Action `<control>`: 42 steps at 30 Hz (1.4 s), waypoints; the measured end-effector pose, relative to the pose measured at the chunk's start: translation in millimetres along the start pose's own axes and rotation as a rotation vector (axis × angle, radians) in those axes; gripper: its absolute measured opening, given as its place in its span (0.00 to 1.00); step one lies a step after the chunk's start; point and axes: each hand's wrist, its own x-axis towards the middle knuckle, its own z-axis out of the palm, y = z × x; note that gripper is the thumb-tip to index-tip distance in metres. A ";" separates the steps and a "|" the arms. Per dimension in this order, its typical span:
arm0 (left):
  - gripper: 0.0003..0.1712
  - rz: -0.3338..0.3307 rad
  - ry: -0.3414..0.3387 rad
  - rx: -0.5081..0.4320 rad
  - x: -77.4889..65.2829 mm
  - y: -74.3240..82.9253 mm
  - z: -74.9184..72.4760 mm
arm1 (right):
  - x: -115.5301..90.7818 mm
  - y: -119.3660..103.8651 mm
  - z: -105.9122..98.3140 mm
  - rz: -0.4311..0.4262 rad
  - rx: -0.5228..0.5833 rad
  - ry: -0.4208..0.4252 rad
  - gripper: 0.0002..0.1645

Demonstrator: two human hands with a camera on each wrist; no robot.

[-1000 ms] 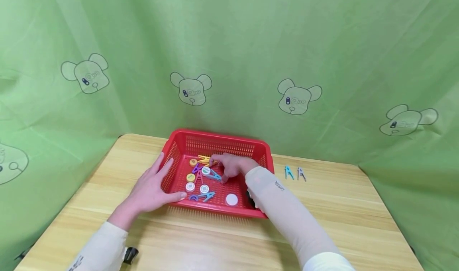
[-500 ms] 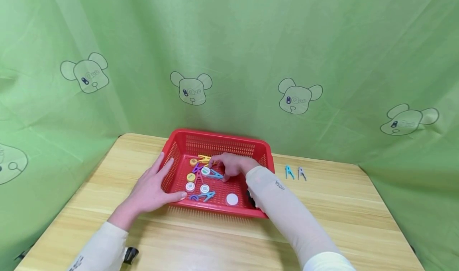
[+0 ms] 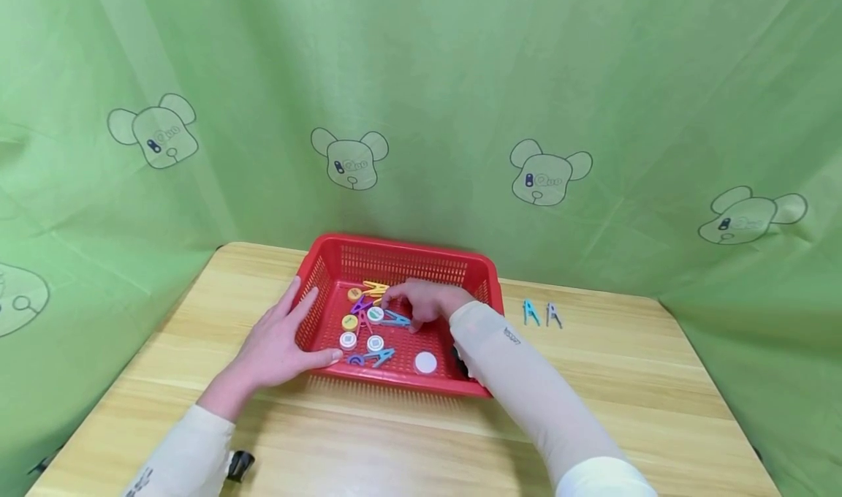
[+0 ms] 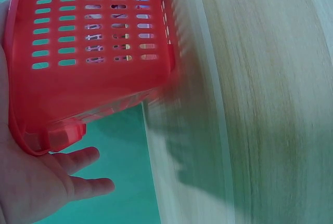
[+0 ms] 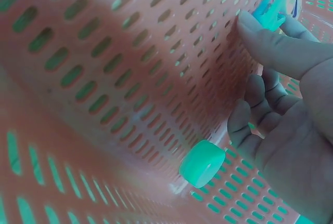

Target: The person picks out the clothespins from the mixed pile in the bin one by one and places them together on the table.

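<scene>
A red plastic basket [image 3: 395, 389] stands on the table, with clothespins and bottle caps on its floor. My left hand [image 3: 272, 347] lies at the basket's left front corner, thumb over the front rim and straight fingers spread along the left side. Inside the basket, my right hand [image 3: 426, 303] pinches a blue clothespin [image 5: 271, 10] between thumb and forefinger; its other fingers curl loosely. A white-and-green cap [image 3: 375, 314] lies next to that clothespin. Nearby are a pink clothespin [image 3: 364, 321], a purple one [image 3: 361, 305] and yellow ones [image 3: 376, 288].
Two clothespins, one turquoise [image 3: 531, 313] and one lilac [image 3: 554, 315], lie on the wooden table [image 3: 631, 380] right of the basket. A plain white cap [image 3: 425, 363] and a second blue clothespin [image 3: 380, 357] lie near the basket's front wall. A green curtain [image 3: 434, 58] hangs behind.
The blue clothespin at my right hand has turned slightly toward level, and the thumb has shifted a little. My left hand stays at the basket corner.
</scene>
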 end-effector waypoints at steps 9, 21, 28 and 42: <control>0.70 0.006 0.001 0.003 -0.5 -1.0 -0.4 | 2.2 0.6 1.0 -0.019 -0.032 -0.021 0.38; 0.71 0.006 0.005 0.002 0.5 -1.6 0.6 | -0.4 -0.1 0.6 -0.001 0.016 -0.020 0.33; 0.70 0.005 0.010 -0.002 1.2 -3.0 1.5 | 2.3 2.5 0.3 -0.027 -0.012 -0.013 0.33; 0.70 -0.012 -0.004 -0.005 -0.2 0.7 -1.7 | -2.4 -3.1 -10.6 -0.070 0.035 0.004 0.33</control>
